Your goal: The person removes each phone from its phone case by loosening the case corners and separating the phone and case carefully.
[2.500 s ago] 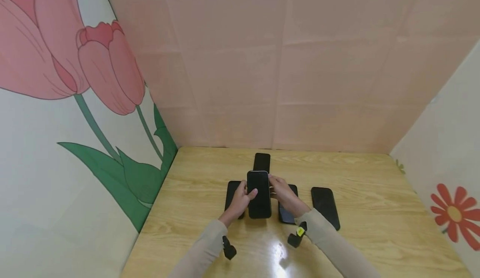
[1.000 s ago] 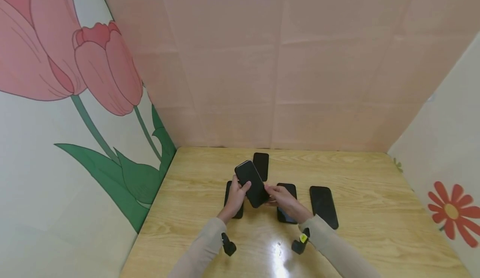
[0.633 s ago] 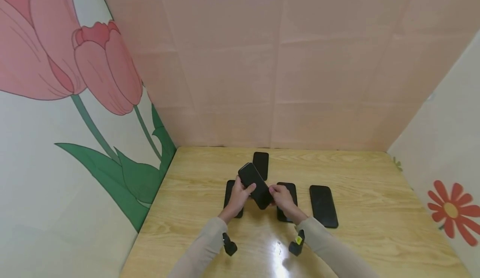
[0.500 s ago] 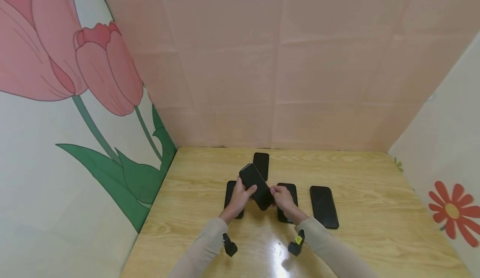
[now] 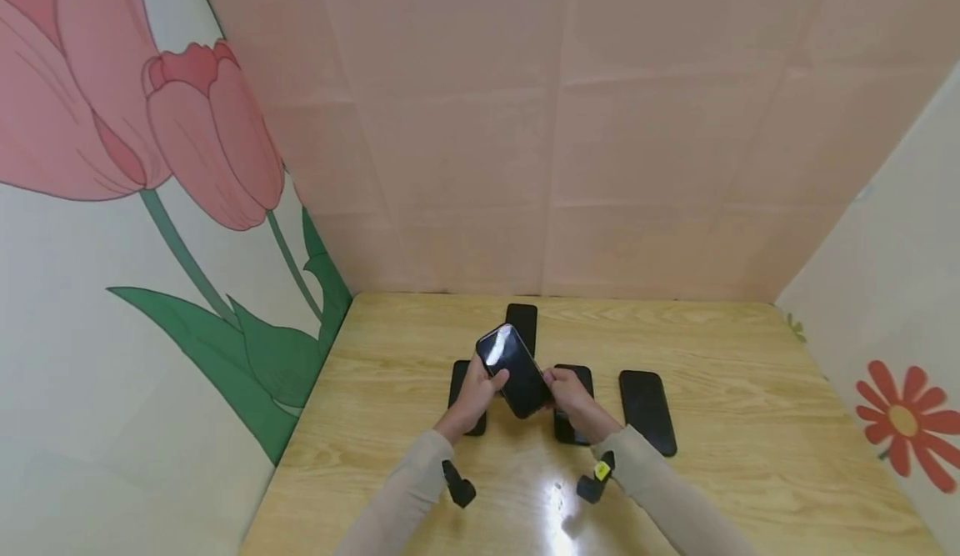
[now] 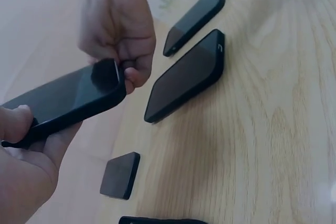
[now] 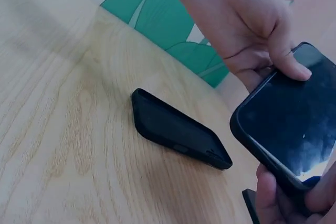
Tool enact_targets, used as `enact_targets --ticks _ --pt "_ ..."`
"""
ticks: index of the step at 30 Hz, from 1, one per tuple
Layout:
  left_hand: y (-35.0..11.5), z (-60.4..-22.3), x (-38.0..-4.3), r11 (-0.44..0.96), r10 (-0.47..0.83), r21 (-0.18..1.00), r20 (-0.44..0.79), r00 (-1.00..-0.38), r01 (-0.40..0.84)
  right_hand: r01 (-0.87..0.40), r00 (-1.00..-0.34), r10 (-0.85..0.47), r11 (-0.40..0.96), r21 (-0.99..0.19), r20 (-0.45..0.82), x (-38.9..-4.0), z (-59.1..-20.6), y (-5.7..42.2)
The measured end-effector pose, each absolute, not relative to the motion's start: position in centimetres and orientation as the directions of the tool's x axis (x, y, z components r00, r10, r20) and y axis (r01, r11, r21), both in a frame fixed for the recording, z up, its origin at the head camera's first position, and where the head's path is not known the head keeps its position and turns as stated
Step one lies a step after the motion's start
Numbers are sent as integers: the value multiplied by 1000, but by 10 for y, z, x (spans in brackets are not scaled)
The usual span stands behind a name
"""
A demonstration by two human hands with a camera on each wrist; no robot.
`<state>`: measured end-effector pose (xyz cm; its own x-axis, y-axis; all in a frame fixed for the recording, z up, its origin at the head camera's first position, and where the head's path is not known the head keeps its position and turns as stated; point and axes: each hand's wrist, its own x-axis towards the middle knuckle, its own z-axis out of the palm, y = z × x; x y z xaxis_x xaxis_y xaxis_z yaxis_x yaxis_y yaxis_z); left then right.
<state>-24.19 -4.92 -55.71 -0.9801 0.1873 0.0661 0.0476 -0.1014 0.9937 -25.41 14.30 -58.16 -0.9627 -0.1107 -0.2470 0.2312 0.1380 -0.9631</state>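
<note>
A black smartphone [image 5: 513, 370] with a dark case round its edge is held above the table, tilted with its far end to the left. My left hand [image 5: 474, 393] grips its left side, thumb on the screen. My right hand [image 5: 570, 393] pinches the near right corner, where the right wrist view shows a gap between the screen edge and the case rim [image 7: 270, 161]. Under my left hand lies an empty black phone case [image 7: 181, 129], its hollow side up. Behind the held phone is another black phone-shaped piece [image 5: 522, 323]; one more phone [image 5: 573, 435] lies below my right hand.
Farther right on the wooden table [image 5: 750, 406] lies another black phone [image 5: 648, 413]. A pink-covered wall [image 5: 555, 122] closes the back. Printed side walls stand left and right. Small black cameras [image 5: 459, 485] are strapped to both wrists.
The phone has turned from upright to slanted, its far end going left, and its screen now catches a bright reflection. My right hand has moved from its right edge to its near right corner.
</note>
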Motion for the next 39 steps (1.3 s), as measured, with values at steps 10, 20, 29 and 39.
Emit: enact_targets --ticks 10,20,29,39 --pt "-55 -560 -247 -145 188 989 34 -982 6 211 -933 -277 96 -973 -230 -257 -579 153" --pt "-57 -561 -246 -75 140 997 1 -990 -10 218 -855 -455 124 -968 -251 -259 -579 159" --pt "-58 -560 -242 -67 144 998 -8 -989 -17 146 -911 -349 223 -964 -219 -249 -570 150" --pt "-64 -533 -227 -47 146 999 1 -989 -6 115 -978 -141 237 -965 -151 -243 -561 138"
